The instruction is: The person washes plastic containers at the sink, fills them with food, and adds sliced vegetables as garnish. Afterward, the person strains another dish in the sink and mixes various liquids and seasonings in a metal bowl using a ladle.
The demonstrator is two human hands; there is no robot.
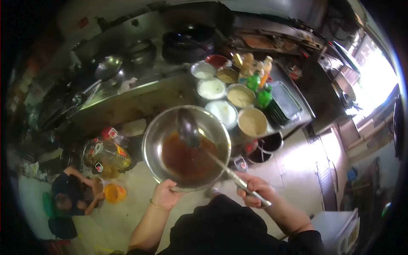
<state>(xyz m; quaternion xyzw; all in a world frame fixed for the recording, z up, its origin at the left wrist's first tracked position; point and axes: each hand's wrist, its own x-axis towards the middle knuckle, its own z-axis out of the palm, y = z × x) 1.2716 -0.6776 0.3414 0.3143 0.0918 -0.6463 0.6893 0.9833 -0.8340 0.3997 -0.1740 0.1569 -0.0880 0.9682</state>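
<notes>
A wide steel mixing bowl [154,170] with reddish-brown liquid in it is held up in front of me. My left hand [165,194] grips its near rim, with the thumb over the edge. My right hand [256,190] is wrapped round the handle of a metal ladle [221,164]. The ladle's dark, rounded head is inside the bowl, over the liquid; whether it touches the liquid I cannot tell. Beyond the bowl, to the right, several round containers [241,95] of pale powders or seasonings stand on the counter.
Bottles [255,76] and a stack of dark trays [284,102] stand on the counter's right end. Oil jugs [111,155] are on the floor at left. Another person [70,195] crouches there by a yellow bucket [114,193]. A wok [187,44] sits on the stove behind.
</notes>
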